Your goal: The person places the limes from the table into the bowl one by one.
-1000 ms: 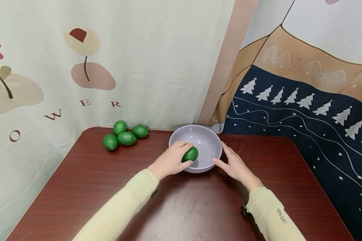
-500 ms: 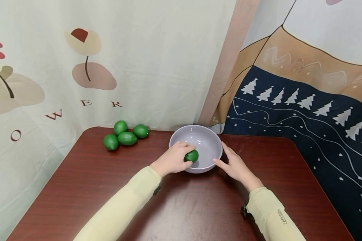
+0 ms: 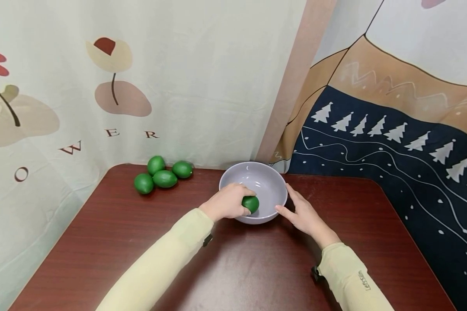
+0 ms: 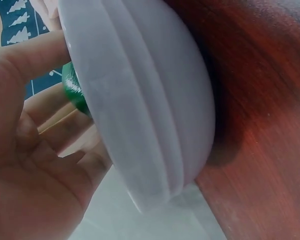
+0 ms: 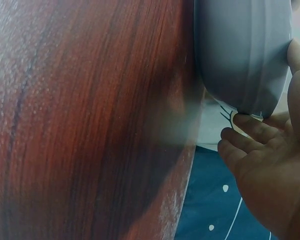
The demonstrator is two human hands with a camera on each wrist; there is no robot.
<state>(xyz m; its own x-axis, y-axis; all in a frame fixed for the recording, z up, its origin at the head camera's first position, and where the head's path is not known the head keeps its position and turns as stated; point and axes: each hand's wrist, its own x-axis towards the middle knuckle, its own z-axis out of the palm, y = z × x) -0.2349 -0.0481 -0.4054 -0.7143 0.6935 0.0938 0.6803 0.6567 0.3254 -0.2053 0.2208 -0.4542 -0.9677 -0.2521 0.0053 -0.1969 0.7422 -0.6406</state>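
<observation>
A light purple bowl (image 3: 271,190) stands upright at the back of the table. My left hand (image 3: 228,202) reaches over its left rim and holds a lime (image 3: 251,204) low inside the bowl, the thumb on the near side and fingers beyond it. In the left wrist view the bowl wall hides most of that lime (image 4: 74,90). My right hand (image 3: 302,212) rests against the bowl's right side. Its thumb lies on the near rim and its fairly straight fingers touch the outer wall, with a gap before the palm in the right wrist view.
Several loose limes (image 3: 165,179) sit in a cluster near the back left of the dark red wooden table (image 3: 241,276). Behind the table's back edge hangs a printed curtain (image 3: 202,86), with a navy patterned cloth (image 3: 346,147) at the right.
My left hand has moved slightly right and deeper into the bowl with the lime in it. The right hand stays against the bowl, and the loose limes lie as before.
</observation>
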